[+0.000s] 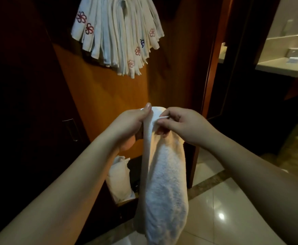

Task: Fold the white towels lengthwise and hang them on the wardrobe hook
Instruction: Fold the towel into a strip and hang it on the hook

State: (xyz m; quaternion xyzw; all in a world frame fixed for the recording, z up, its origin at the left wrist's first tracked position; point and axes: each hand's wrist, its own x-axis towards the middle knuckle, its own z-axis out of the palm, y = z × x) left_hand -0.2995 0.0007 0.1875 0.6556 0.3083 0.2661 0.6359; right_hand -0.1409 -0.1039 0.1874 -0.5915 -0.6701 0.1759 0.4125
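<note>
Left grip: left hand [132, 124] clamped on the top edge of the white towel [164, 188], thumb up.
Right grip: right hand [181, 126] pinching the same top edge, just beside the left.
Towel: folded narrow, hanging straight down below both grips.
Hung towels [119, 36]: well above the grips, bunched against the wardrobe door [100, 96], flower emblems showing.
Floor [220, 200]: glossy tiles, below right.

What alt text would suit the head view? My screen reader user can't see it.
Both hands hold the top of a white towel that hangs down folded lengthwise: the left hand grips it, the right hand pinches its edge. Above, a bunch of folded towels with flower emblems hangs against the wooden wardrobe door.
</note>
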